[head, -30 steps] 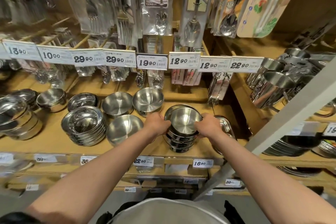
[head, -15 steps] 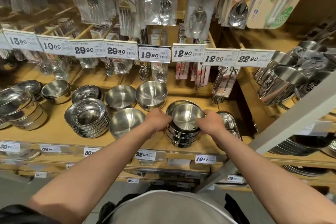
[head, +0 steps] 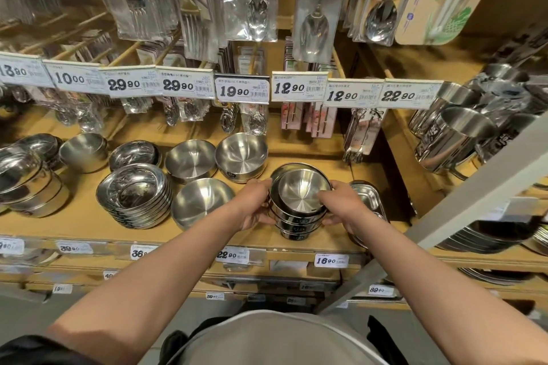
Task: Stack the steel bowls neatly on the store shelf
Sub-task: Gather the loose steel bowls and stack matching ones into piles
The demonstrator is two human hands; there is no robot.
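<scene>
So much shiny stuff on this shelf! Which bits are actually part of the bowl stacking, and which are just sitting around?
Part of the job:
- stack of small steel bowls
- left hand and right hand, gripping the stack's sides
- wooden shelf

Just sitting around:
- hanging packaged spoons
- price tags
- steel mugs
- steel tray

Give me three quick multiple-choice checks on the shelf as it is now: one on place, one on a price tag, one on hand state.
1. The held bowl stack sits:
A. right of the single bowls
B. at the shelf's far left
C. on the floor

2. The tag below the stack reads:
A. 39.90
B. 16.90
C. 10.00

3. The left hand and right hand are:
A. both hanging free
B. one on the stack
C. both gripping the stack

Key: 1 A, single bowls lie to its left; 2 B, digits legible; 3 C, fingers curl round both sides.
</scene>
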